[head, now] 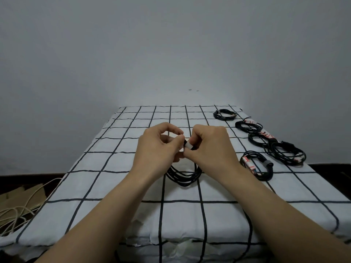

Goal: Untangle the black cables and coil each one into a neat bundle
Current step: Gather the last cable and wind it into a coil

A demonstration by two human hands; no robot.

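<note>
Five tied black bundles (258, 168) line the surface's (114, 168) right side; left hand (159, 147) and right hand (210, 147) both pinch a sixth coil (184, 176) at its white tie (188, 145).

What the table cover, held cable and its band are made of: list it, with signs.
Table cover: likely woven cloth, matte white with black grid; it creases and drapes. Held cable: matte black jacket, probably rubber or plastic; bends into loops. Band: pale, maybe tape or fabric strap; unclear.
</note>
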